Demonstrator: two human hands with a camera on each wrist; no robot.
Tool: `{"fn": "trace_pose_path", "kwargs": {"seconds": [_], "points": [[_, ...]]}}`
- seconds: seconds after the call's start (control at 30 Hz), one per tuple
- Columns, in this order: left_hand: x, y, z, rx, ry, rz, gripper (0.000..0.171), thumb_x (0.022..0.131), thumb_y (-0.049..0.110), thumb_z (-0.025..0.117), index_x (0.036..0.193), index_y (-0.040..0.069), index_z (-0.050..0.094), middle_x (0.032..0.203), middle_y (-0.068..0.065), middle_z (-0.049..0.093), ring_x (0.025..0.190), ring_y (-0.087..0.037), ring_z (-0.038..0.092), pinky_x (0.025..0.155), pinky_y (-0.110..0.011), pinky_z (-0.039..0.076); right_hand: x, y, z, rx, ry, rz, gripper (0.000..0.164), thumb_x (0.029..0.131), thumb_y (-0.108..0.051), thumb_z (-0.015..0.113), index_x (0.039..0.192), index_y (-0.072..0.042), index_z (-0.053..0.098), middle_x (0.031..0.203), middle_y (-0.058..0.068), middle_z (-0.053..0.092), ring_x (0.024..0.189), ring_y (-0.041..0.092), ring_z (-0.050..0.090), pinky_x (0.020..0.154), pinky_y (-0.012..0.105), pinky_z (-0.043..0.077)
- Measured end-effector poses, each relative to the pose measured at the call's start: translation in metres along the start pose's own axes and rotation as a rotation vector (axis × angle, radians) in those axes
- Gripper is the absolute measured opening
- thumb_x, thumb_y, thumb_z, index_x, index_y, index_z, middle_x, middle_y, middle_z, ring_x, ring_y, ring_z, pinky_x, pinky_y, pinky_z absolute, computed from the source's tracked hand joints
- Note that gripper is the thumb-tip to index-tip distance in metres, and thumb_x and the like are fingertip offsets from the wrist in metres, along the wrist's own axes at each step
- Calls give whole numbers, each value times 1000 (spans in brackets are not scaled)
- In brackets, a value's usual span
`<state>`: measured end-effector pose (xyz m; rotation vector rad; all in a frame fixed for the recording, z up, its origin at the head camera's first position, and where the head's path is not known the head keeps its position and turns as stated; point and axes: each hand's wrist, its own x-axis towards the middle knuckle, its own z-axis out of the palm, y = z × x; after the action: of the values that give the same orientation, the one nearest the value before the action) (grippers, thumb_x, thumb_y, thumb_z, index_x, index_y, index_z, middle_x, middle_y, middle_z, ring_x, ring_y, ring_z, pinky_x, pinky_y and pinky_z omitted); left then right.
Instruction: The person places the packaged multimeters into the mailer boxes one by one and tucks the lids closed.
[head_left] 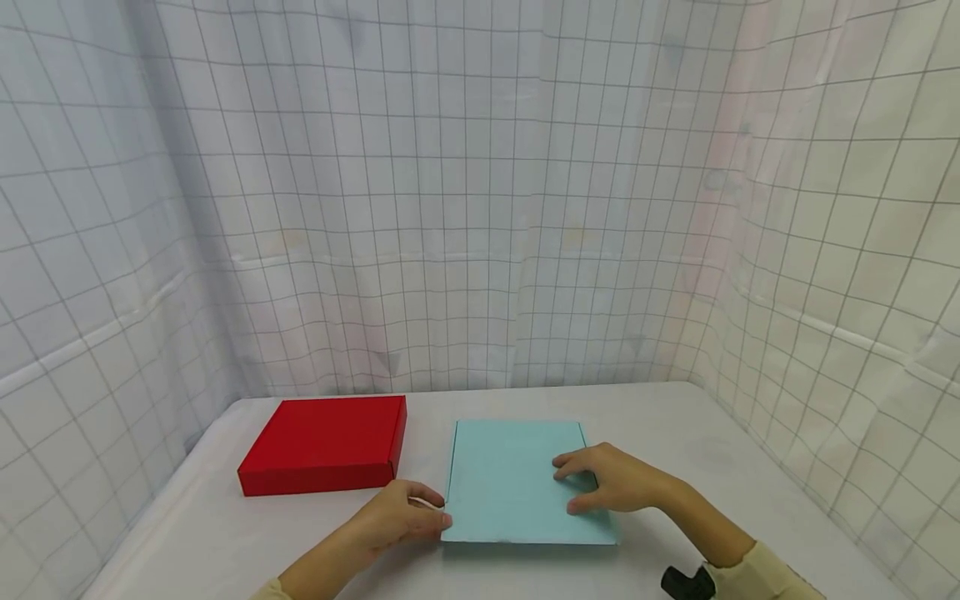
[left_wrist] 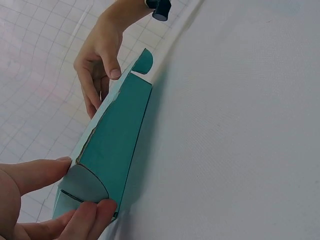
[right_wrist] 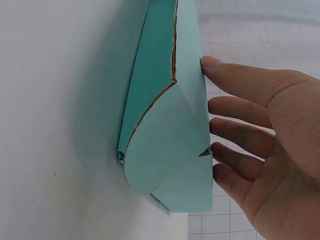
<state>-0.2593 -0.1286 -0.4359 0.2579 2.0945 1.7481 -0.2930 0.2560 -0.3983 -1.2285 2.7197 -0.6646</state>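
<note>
A light blue cardboard box (head_left: 510, 479) lies on the white table in front of me, its lid lowered on top. A rounded side tab (left_wrist: 89, 181) sticks out at its front left corner, and another rounded tab (right_wrist: 155, 140) shows at the right corner. Between them is the darker teal front (left_wrist: 120, 130). My left hand (head_left: 401, 518) pinches the front left corner, thumb at the lid edge and fingertips against the tab. Over the right part of the lid, my right hand (head_left: 618, 479) rests its thumb and spread fingertips on the surface.
To the left, a closed red box (head_left: 322, 446) lies on the white table (head_left: 720, 450). Grid-patterned white curtains (head_left: 480, 208) surround the table at the back and both sides. A black device (head_left: 687, 582) sits at the right wrist.
</note>
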Motion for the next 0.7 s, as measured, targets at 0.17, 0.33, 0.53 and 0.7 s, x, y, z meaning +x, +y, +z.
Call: {"fn": "trace_pose_path", "kwargs": {"seconds": [0.17,0.33,0.53,0.7], "points": [[0,-1,2,-3,13,11,39,89,10,80,117,-11,62,96,-13,71,85,-26,72,87,-39,60,0,-1,0,8,-3,15,49,93,-41,77,130,-9,72,143,7,61,134,30,54,109,50,46],[1,-1,3,53,43,33,38,88,9,82,115,-10,63,91,-12,73,83,-26,72,85,-40,61,0,-1,1,9,1,9,49,93,-41,78,130,-9,71,143,8,61,134,32,55,108,51,46],[2,0,4,130,74,39,35,86,8,83,112,-7,65,88,-10,73,81,-28,73,83,-42,61,-1,-3,0,20,6,5,51,93,-42,78,131,-9,71,143,8,61,134,31,55,109,49,46],[2,2,5,146,73,43,36,85,10,84,111,-6,66,88,-10,73,81,-26,73,83,-41,61,-2,-3,-1,19,7,0,51,93,-41,78,131,-8,71,143,9,61,134,32,55,109,49,46]]}}
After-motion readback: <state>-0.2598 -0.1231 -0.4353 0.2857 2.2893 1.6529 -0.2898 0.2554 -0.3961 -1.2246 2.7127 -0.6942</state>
